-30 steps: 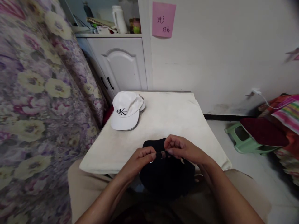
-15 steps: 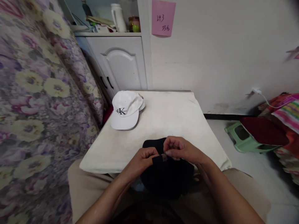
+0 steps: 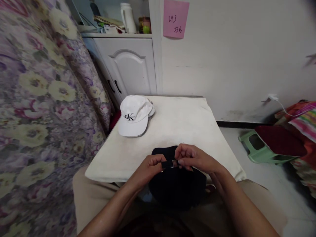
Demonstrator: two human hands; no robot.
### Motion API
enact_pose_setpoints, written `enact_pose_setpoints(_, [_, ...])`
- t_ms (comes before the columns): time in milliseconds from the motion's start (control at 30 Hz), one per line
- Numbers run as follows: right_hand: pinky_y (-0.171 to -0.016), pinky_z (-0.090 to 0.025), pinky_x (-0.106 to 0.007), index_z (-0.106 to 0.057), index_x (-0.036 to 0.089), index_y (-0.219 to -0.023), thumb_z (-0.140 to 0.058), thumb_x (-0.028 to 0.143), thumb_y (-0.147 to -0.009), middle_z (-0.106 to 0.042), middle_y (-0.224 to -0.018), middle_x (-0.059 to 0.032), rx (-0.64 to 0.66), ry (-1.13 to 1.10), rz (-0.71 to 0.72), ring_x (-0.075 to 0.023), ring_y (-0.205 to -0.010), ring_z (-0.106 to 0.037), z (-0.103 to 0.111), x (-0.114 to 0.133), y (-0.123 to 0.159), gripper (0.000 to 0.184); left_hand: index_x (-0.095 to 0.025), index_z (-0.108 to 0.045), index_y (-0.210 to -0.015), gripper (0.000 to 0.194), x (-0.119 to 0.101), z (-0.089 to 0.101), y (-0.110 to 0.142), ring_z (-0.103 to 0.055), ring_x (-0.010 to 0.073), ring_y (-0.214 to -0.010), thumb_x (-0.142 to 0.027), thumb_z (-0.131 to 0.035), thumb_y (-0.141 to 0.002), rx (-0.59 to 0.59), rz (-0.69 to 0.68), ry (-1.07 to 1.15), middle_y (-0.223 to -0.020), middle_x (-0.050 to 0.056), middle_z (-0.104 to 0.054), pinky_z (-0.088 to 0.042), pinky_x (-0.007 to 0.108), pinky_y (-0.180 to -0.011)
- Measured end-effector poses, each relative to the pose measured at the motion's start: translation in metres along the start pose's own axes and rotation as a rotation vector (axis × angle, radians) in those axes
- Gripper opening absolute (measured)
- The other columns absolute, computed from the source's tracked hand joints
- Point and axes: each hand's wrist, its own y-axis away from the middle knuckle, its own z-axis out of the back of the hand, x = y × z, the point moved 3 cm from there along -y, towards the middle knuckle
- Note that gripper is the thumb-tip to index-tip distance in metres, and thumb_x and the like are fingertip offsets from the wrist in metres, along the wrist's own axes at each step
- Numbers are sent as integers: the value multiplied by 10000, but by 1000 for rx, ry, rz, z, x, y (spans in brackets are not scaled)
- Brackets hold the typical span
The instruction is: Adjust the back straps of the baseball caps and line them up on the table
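Note:
A black cap (image 3: 176, 189) lies at the table's near edge and over my lap, its brim toward the far side. My left hand (image 3: 154, 165) pinches one part of the cap's black strap (image 3: 167, 164) between thumb and finger. At the metal buckle (image 3: 175, 162) of that strap, my right hand (image 3: 191, 157) is closed, thumb and fingertips pinching the strap's other part. Both hands nearly meet over the cap. Farther back on the left of the table sits a white cap (image 3: 134, 115) with black letters on its front, another cap partly showing beneath it.
The table (image 3: 182, 121) has a cream cloth cover. Behind it stand a white cabinet (image 3: 130, 69) and a wall with a pink note (image 3: 175, 19). A floral curtain (image 3: 44, 115) hangs at left. On the right is a green stool (image 3: 255, 144) with a dark red top.
Both hands still pinch the strap; it has turned slightly and more of the buckle shows between them. The whole view has shifted a little.

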Motion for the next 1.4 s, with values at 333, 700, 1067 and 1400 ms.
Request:
enact_pose_setpoints(333, [-484,-363,-167,-608,158,-910,-732,244,-823,-610,-686,31,9,-37,27,-55,-520,-486,0,0,0,174,-163,-510,-640,245,-1,-4,-2,-312,91,-545,-321,-635,-779,35,0,-29,-589,-58,-411,-201,229,-507])
enact_pose_setpoints(700, [-486,-327,-171,-626,187,-977,-737,326,-813,-561,-734,35,-35,72,-89,-70,-582,-458,-11,4,0,242,-163,-518,-636,270,-2,-7,0,-297,88,-540,-341,-676,-764,14,9,-11,-578,-63,-396,-189,226,-493])
enact_pose_setpoints(1067, [-498,-312,-173,-621,189,-925,-741,319,-802,-532,-723,46,-15,87,-83,-74,-608,-438,-14,9,2,215,-163,-608,-702,384,3,-1,4,-337,115,-559,-482,-505,-889,50,7,56,-603,-31,-441,-241,246,-508])
enact_pose_setpoints(1400, [-479,-372,-186,-623,164,-990,-702,356,-848,-624,-742,19,53,58,-50,-62,-504,-510,-6,4,2,252,-149,-646,-705,232,-1,-3,0,-409,110,-611,-361,-736,-735,73,5,53,-653,-26,-513,-288,225,-562])
